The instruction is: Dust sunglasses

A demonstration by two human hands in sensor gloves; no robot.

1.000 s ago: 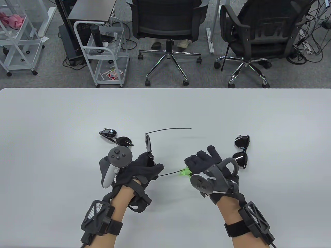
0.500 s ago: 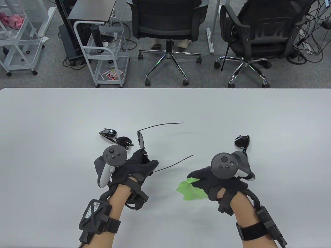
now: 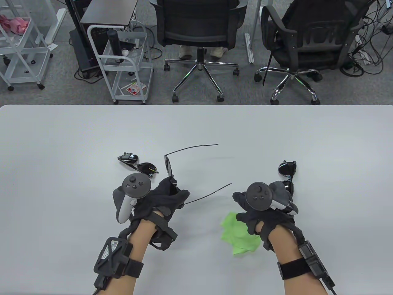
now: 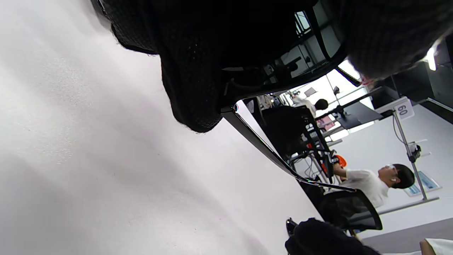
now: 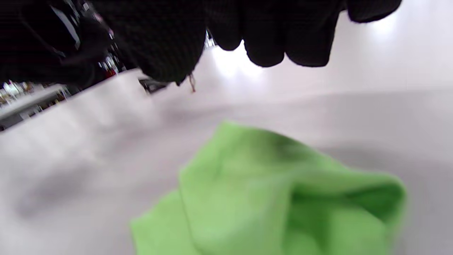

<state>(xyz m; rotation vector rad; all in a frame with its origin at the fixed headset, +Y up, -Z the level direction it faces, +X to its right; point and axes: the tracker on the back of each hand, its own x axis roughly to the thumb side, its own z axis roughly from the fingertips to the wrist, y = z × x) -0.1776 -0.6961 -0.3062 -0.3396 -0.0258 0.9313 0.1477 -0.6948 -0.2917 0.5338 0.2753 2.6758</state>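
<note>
1. Table view: on the smooth pale grey desk (image 3: pixel 61 138), the left hand (image 3: pixel 162 199) in a black knit glove grips a thin wire-framed pair of sunglasses (image 3: pixel 168 167) by the frame, 1 round dark lens standing upright above the fingers, both slim temples spread out to the right. The right hand (image 3: pixel 261 212) hovers over a crumpled lime-green cloth (image 3: pixel 236 236) that lies on the desk; whether it touches the cloth cannot be told here. A folded glossy black pair (image 3: pixel 138 164) lies just behind the left hand, and a third, chunky dark pair (image 3: pixel 287 172) lies just behind the right hand.

2. Left wrist view: the gloved fingers (image 4: pixel 191 88) are closed around the sunglasses' frame (image 4: pixel 283 71), and a thin black temple (image 4: pixel 276 156) runs out over the matte white desk.

3. Right wrist view: the right fingers (image 5: pixel 269 39) hang loosely curled and hold nothing; the soft, rumpled green cloth (image 5: pixel 276 198) lies on the desk below, apart from them. The picture is blurred.
</note>
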